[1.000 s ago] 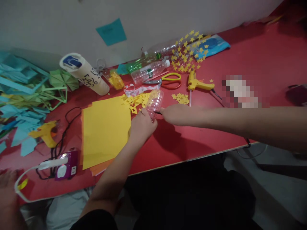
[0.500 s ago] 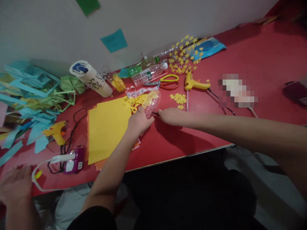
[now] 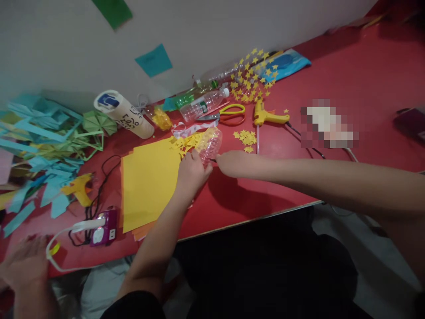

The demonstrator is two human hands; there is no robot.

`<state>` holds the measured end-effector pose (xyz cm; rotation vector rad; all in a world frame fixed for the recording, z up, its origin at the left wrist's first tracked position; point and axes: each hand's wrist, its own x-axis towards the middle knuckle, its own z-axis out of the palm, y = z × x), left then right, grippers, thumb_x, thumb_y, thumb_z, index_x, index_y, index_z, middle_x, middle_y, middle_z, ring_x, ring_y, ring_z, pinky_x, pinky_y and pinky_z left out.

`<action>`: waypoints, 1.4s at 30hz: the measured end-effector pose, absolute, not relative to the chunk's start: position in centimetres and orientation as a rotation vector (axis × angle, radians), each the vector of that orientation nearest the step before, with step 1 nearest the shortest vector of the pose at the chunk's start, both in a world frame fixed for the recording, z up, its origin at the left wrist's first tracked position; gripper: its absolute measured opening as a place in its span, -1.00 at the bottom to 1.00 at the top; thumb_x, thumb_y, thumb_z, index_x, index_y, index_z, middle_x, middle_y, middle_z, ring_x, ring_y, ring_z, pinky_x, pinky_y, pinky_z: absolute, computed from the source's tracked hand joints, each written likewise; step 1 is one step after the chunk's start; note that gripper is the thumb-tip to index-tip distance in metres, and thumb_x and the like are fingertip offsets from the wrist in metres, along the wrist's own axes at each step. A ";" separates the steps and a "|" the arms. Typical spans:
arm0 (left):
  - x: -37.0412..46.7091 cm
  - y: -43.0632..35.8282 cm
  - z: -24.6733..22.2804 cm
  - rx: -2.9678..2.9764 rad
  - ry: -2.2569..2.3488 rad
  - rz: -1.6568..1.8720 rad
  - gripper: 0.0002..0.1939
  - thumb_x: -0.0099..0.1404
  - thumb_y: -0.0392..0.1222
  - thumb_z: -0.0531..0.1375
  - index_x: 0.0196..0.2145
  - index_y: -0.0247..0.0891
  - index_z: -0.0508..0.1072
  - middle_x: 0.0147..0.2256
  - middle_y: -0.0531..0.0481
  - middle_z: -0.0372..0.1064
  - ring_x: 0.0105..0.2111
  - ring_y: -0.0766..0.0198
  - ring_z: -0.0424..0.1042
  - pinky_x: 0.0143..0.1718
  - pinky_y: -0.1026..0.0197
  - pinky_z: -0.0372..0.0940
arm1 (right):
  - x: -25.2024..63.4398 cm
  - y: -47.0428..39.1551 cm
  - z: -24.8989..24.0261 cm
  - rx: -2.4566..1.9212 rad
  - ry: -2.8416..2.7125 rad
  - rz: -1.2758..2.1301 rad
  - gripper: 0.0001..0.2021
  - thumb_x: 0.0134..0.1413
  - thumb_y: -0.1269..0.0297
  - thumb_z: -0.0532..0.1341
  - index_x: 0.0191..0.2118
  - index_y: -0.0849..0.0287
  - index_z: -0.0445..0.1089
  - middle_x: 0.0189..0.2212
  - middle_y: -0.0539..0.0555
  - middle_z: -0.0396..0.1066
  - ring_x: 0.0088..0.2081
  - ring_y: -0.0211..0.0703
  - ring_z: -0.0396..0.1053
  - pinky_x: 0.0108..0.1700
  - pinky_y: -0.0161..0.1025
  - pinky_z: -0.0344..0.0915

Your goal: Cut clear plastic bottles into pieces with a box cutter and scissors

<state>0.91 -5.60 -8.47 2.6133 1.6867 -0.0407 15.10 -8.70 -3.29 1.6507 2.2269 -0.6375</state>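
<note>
My left hand (image 3: 192, 175) is closed around a clear, ribbed plastic bottle piece (image 3: 211, 141), tilted over the red table. My right hand (image 3: 235, 164) is closed on a thin dark tool (image 3: 213, 160), whose tip meets the near end of the plastic; its kind is too small to tell. Yellow paper scraps (image 3: 186, 145) lie just beyond my left hand, on the corner of a stack of yellow paper (image 3: 149, 181). Small yellow paper stars (image 3: 245, 137) are heaped past my right hand.
Scissors (image 3: 232, 114), a yellow glue gun (image 3: 270, 117) and a clear bottle (image 3: 204, 105) lie farther back. At left are another glue gun (image 3: 79, 188), a purple power socket (image 3: 104, 228), cut paper strips (image 3: 49, 155) and another person's hand (image 3: 26, 261). A white cylinder (image 3: 124, 115) stands near the wall.
My view has shifted slightly. Both hands stay at the plastic piece with nearly the same grip, and the dark tool still touches its near end.
</note>
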 end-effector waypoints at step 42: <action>-0.6 -4.3 -7.5 2.200 1.695 -0.032 -0.35 0.20 0.00 0.17 0.16 -0.35 0.13 -0.03 -0.41 0.43 -0.06 -0.18 0.49 -0.07 -0.12 0.36 | 15.3 -8.1 -8.5 1.797 2.251 -0.674 -0.62 0.35 0.43 -0.13 0.09 0.38 0.33 -0.20 0.39 0.55 -0.16 0.08 0.52 -0.27 -0.17 0.28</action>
